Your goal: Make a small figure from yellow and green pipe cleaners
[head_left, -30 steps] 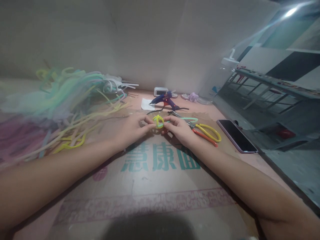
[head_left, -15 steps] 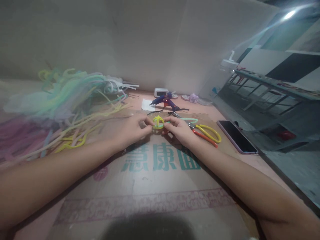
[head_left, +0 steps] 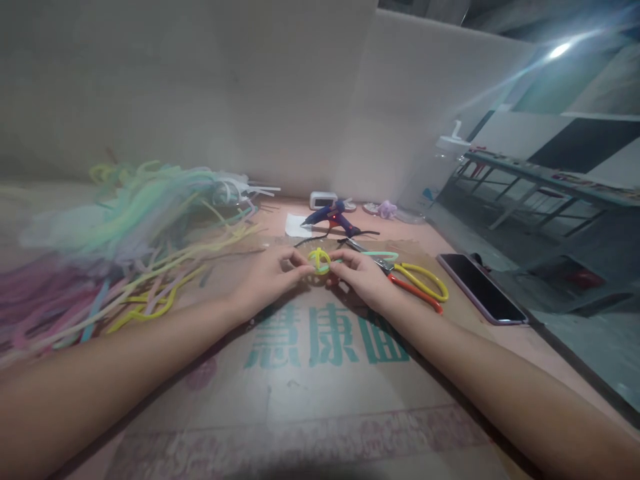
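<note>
- Grip, both hands: left hand and right hand each pinched closed, thumb against fingers, on opposite sides of one small piece.
- Yellow looped piece, one: between the fingertips, mid-scene, above the far part of a printed cardboard sheet. We cannot tell whether it touches the sheet.
- Work done, by our reading: yellow loops shaped into a small open cage meeting at the top, with pale green along the lower part.
- Work left, by our judgement: the green part seems to need securing; we see no fastening, the fingers covering the sides.
- Pale green strip, one: bent, lying just right of the right hand; whether it joins the piece we cannot tell.
- Pliers, one pair, yellow and orange handles: right of the right hand, unheld.
- Glue gun, one: far side of the tabletop, unheld, red light showing.
- Stock: heap of coloured strips, left, loose and partly blurred.
- Containers: clear bottle, one, far right, white lid on; we cannot make out its contents.
</note>
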A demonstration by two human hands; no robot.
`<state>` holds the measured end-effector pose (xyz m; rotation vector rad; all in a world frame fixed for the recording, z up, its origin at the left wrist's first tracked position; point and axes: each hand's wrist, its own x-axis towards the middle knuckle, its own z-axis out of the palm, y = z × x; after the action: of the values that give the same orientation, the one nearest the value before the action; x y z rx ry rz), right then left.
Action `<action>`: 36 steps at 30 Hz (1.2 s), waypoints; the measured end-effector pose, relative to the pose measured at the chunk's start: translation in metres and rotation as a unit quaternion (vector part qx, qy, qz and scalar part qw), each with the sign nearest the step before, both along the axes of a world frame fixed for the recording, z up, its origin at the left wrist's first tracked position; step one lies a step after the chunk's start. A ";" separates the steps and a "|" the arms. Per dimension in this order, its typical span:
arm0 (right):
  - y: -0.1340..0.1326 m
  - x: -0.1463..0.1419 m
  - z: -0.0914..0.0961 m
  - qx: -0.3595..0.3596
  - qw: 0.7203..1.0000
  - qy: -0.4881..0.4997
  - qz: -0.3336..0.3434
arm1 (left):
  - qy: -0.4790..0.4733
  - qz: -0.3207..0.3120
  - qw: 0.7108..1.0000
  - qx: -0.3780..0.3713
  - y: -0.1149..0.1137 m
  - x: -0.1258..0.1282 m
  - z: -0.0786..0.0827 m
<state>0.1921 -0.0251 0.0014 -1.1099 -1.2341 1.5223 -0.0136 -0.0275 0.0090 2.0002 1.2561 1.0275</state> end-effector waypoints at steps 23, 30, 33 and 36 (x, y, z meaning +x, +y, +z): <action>0.002 0.001 -0.004 0.019 1.000 -0.020 -0.003 | 0.018 -0.018 0.999 0.025 0.000 -0.001 -0.006; 0.003 0.001 -0.005 0.003 1.000 -0.006 -0.003 | 0.006 -0.007 1.000 -0.009 0.001 0.000 -0.004; 0.002 0.000 -0.004 -0.010 1.000 0.000 -0.001 | 0.007 -0.003 0.999 -0.033 0.001 0.001 -0.003; 0.001 0.000 -0.001 -0.008 1.000 -0.007 0.005 | -0.001 -0.011 0.998 -0.057 0.002 0.001 -0.004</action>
<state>0.1917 -0.0245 0.0000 -1.1268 -1.2415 1.5366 -0.0122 -0.0256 0.0048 1.9206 1.2609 0.9267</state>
